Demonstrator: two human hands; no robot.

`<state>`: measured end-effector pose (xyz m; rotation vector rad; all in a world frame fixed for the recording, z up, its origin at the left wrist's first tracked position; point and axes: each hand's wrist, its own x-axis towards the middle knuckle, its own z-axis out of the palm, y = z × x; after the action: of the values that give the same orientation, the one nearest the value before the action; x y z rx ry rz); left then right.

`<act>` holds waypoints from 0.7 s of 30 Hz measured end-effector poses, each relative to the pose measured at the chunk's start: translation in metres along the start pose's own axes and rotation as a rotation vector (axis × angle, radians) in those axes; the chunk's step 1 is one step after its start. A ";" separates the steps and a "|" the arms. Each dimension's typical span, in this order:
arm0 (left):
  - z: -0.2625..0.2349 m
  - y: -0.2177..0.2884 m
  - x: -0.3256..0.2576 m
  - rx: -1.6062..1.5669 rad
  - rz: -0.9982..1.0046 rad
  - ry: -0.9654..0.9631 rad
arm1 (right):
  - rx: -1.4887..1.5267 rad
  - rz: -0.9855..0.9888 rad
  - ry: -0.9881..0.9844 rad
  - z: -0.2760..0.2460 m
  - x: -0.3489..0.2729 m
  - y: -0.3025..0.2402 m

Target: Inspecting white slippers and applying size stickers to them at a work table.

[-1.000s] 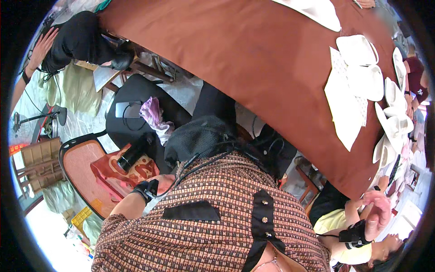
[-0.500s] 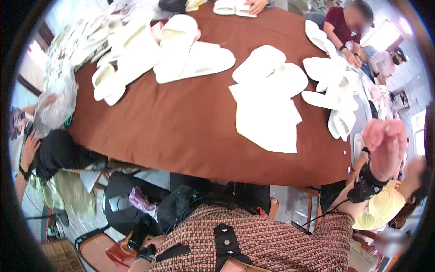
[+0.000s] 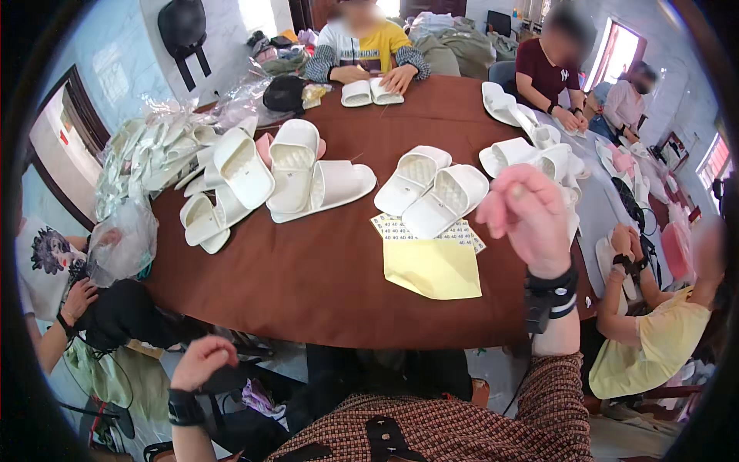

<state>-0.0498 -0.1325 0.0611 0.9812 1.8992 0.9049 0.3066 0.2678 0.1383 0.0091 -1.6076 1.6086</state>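
Note:
My right hand (image 3: 531, 219) is raised over the table's right part, its fingers curled in; I see nothing held in it. Just left of it lies a pair of white open-toed slippers (image 3: 446, 196), partly on sheets of printed stickers (image 3: 397, 225) and a yellow backing sheet (image 3: 431, 268). Low on the left, off the table's near edge, my left hand (image 3: 204, 362) is loosely closed, with nothing visible in it. A dark band with a small device circles my right wrist; a dark band circles my left.
More white slippers (image 3: 292, 173) lie on the brown tablecloth (image 3: 308, 285) at left, and others (image 3: 512, 154) at right. Bagged slippers (image 3: 146, 154) heap up far left. A person across the table touches white slippers (image 3: 372, 92); other people sit at right and left.
My view has tilted up, bringing the far side of the room in. My right hand has moved left, over the table. My left hand has risen into plain sight at lower left.

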 end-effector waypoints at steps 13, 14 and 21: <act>-0.012 0.039 0.254 -0.882 0.005 0.215 | 0.384 0.266 0.263 -0.007 0.013 0.116; -0.015 0.028 0.272 -0.983 -0.096 0.258 | 0.378 0.239 0.284 -0.008 0.012 0.122; -0.008 0.013 0.314 -1.139 -0.087 0.315 | 0.199 0.342 0.164 -0.005 0.006 0.120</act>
<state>-0.1721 0.1435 -0.0252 0.0586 1.2541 1.8372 0.2404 0.2959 0.0421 -0.2996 -1.3702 1.9711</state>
